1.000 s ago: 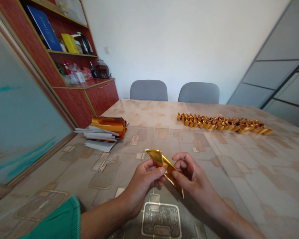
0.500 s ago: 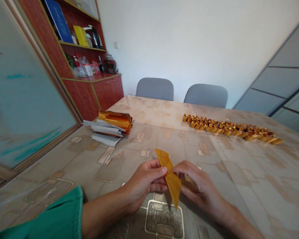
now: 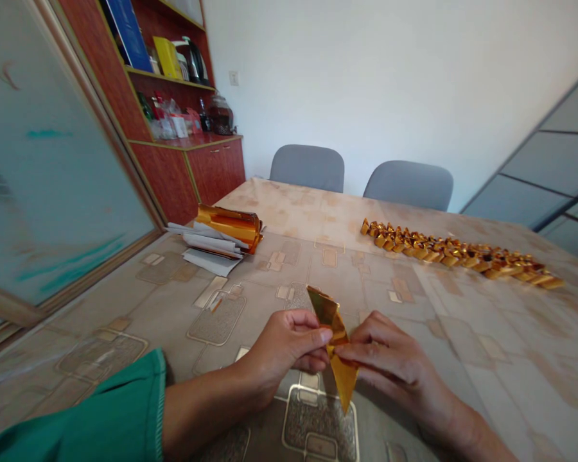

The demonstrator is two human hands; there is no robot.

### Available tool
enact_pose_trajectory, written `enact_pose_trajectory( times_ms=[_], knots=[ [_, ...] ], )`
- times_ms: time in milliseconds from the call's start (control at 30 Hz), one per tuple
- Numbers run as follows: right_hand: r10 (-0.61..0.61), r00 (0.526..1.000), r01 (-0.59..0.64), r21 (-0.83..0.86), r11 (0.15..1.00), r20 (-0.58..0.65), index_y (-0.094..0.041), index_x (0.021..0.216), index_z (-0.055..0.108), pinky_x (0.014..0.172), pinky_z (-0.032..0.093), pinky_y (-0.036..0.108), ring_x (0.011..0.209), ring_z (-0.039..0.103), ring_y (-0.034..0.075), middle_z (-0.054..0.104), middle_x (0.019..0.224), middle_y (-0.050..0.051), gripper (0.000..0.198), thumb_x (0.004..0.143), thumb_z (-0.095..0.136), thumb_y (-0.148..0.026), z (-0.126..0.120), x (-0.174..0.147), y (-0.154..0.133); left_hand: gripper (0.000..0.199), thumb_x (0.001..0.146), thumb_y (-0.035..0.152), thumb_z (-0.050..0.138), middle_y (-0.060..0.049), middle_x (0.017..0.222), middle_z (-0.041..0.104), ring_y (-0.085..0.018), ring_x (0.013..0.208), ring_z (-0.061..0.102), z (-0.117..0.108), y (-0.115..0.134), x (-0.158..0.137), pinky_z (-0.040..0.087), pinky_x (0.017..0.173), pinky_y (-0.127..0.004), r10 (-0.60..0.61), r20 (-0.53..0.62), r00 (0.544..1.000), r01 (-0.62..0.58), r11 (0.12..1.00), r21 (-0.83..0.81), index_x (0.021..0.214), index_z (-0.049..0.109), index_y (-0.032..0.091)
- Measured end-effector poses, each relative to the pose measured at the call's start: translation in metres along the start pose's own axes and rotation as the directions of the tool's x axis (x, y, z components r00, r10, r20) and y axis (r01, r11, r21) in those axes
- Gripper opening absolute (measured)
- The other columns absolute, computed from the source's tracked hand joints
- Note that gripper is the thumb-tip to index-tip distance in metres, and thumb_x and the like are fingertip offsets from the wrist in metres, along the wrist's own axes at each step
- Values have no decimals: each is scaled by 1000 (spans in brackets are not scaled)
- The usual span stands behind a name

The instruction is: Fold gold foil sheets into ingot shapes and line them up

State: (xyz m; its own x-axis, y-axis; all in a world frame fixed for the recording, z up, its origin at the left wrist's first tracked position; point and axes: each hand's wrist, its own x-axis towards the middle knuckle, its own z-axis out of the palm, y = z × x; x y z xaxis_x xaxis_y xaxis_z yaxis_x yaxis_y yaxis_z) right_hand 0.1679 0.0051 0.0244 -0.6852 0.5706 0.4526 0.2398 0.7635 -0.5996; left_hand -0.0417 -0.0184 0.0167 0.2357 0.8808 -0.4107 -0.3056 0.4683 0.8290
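A folded piece of gold foil paper [image 3: 345, 378], long and pointed at both ends, is held above the table in front of me. My left hand [image 3: 289, 343] pinches its middle from the left, thumb on top. From the right, my right hand [image 3: 395, 353] grips it with thumb and fingers on its lower half; some of those fingers are hidden behind the foil. Farther off to the right, rows of folded gold foil pieces [image 3: 453, 251] stand packed together. At the left lies a curled stack of gold foil sheets [image 3: 228, 221] beside grey-white paper sheets [image 3: 214, 247].
The table [image 3: 313, 218] has a patterned cover. Two grey chairs [image 3: 307, 168] stand at its far side, before a white wall. On the left are a red-brown cabinet [image 3: 216, 170] with bottles and a kettle, and a frosted glass panel [image 3: 67, 192].
My right hand's fingers have closed onto the foil's lower half, and the foil has turned slightly, showing a shinier face. The whole view has shifted a little.
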Motion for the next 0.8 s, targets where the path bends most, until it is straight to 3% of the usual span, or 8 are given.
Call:
enact_pose_trajectory(
  times_ms=[200, 333, 500, 600, 800],
  knots=[
    [119, 992, -115, 112, 987, -28, -39, 113, 73, 65, 49, 33, 79, 61, 20, 63, 85, 3, 27, 88, 74, -31, 6, -1, -2, 42, 63, 41, 89, -3, 73, 71, -9, 60, 64, 2, 0, -2, 52, 60, -21, 6, 6, 1000, -6, 1000, -7, 83, 66, 12],
    [119, 991, -113, 95, 989, -60, -37, 107, 75, 64, 49, 33, 78, 59, 20, 60, 85, 2, 25, 83, 79, -31, 7, 1, -5, 41, 62, 39, 89, -4, 74, 71, -12, 63, 66, 2, 0, -1, 52, 61, -22, 20, -4, 1000, -20, 999, -29, 83, 65, 13],
    [148, 988, -140, 151, 979, -42, -36, 102, 77, 64, 46, 34, 76, 58, 20, 59, 81, 2, 14, 90, 71, -36, 5, 1, -5, 39, 63, 37, 88, -6, 76, 72, -12, 63, 66, 1, -3, 1, 52, 62, -23, 48, -27, 998, -49, 999, -22, 82, 66, 12],
    [253, 967, -234, 264, 936, -42, -31, 96, 77, 66, 45, 34, 78, 59, 20, 61, 84, 3, 13, 91, 69, -39, 9, 2, -5, 40, 62, 37, 89, -5, 75, 72, -11, 62, 65, 2, -3, 1, 52, 61, -22, 48, -48, 998, -49, 999, -17, 83, 67, 11],
    [405, 896, -316, 380, 870, -183, -23, 69, 65, 60, 38, 31, 67, 52, 17, 56, 70, 0, 25, 89, 68, -39, 28, 5, -5, 36, 63, 34, 89, -2, 68, 70, -9, 58, 63, 6, -4, -1, 50, 57, -19, 43, -43, 998, -44, 999, -20, 80, 67, 12]
  ],
)
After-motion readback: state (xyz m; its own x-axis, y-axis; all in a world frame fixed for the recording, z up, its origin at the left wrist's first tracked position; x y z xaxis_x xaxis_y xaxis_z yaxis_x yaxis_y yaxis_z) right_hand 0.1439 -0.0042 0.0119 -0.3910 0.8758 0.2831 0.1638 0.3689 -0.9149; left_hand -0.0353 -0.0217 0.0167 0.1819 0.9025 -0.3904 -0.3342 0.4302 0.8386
